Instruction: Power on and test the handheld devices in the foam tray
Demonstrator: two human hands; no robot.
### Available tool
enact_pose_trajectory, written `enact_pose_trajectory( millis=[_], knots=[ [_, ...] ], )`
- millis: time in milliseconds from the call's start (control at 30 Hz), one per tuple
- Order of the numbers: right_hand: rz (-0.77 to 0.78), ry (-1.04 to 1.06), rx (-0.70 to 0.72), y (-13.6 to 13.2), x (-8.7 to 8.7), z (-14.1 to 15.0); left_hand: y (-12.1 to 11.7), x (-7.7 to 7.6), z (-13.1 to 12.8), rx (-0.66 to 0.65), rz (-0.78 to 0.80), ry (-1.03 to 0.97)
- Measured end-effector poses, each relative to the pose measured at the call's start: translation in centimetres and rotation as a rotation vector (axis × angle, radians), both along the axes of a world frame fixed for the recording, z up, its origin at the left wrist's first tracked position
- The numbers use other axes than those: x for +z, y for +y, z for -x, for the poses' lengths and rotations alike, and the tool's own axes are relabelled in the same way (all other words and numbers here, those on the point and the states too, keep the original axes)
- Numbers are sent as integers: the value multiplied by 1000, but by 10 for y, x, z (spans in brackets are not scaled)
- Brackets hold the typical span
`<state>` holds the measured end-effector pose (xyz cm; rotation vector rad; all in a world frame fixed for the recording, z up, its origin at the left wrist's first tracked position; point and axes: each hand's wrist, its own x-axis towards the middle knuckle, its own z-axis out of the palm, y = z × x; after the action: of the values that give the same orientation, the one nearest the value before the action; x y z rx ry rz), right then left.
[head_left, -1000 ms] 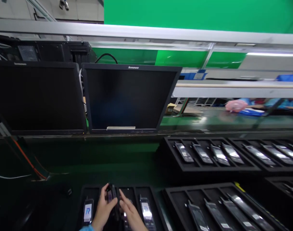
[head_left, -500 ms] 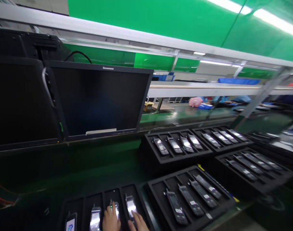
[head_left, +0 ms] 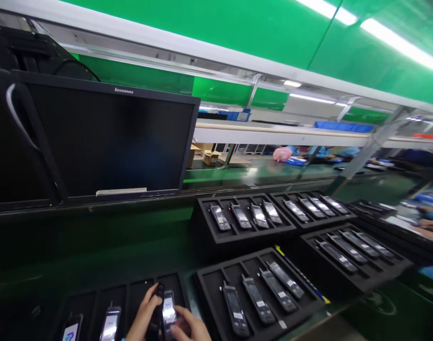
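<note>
Handset (head_left: 156, 315) now raised from tray (head_left: 113, 285) in left hand (head_left: 143, 317).

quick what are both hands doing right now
left hand: closed, holding a black phone
right hand: fingers curled against a glossy-screened phone, cannot tell if gripping

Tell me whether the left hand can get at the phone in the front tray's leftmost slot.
Probably yes, once it lets go: the left hand grips a dark phone, and only one other phone lies between it and the leftmost phone.
</note>
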<state>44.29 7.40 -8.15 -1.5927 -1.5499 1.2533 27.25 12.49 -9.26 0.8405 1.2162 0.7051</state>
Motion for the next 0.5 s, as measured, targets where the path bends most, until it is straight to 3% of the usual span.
enact_pose_trajectory(
  millis=[67, 133, 233, 333, 500],
  knots=[
    [-27, 171, 51, 8, 28, 8, -6, 33, -9, 99, -132, -148],
    [-82, 291, 104, 12, 52, 14, -12, 56, -16, 181, -203, -157],
    [-213, 328, 206, 16, 75, 13, -20, 72, -22, 288, -280, -110],
    [-211, 412, 231, 18, 80, 8, -28, 77, -25, 369, -327, -80],
    [-60, 637, 33, 22, 69, 7, -38, 95, -33, 513, -375, 26]
  ],
)
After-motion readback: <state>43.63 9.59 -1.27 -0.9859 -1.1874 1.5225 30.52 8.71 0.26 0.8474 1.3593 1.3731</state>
